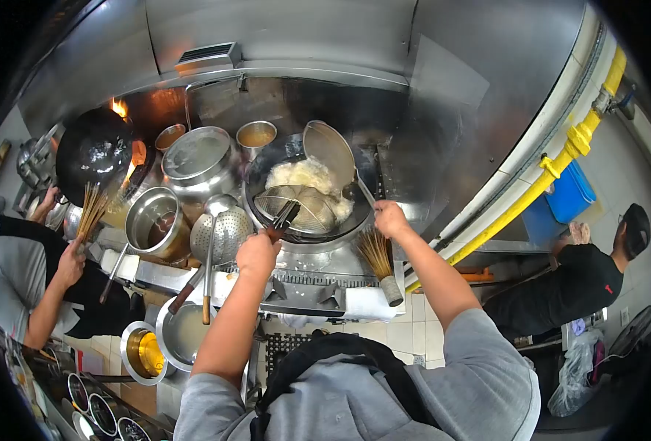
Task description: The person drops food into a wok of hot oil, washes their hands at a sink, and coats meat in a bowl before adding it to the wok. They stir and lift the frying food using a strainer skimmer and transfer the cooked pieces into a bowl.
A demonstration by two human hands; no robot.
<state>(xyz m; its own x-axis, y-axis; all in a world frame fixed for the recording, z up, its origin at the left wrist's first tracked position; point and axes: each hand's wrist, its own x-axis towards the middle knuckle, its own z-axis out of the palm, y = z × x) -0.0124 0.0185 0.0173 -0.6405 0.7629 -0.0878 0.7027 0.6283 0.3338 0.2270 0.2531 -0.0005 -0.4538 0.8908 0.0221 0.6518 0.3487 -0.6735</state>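
Observation:
My left hand (pixel 258 254) is closed around the handle of a wire spider strainer (pixel 275 204), whose basket lies low over a wok (pixel 369 170). Pale, foamy-looking food (pixel 294 175) fills the wok's middle, partly under the wires; its exact kind cannot be made out. My right hand (pixel 390 219) grips the handle of a fine mesh skimmer (pixel 331 149). That skimmer is tilted up over the wok's far right side. A bamboo wok brush (pixel 375 253) lies beside the wok, below my right hand. Left of my left hand are a perforated ladle (pixel 230 234) and a solid ladle (pixel 221 204).
At left, a co-worker holds a bamboo brush (pixel 92 209) near a black wok (pixel 94 151) with flames (pixel 120 109). Pots (pixel 200 156) and a pan (pixel 158 220) stand between. Bowls (pixel 148 356) sit lower left. Another person (pixel 575 268) is at right, beyond a yellow pipe (pixel 516 202).

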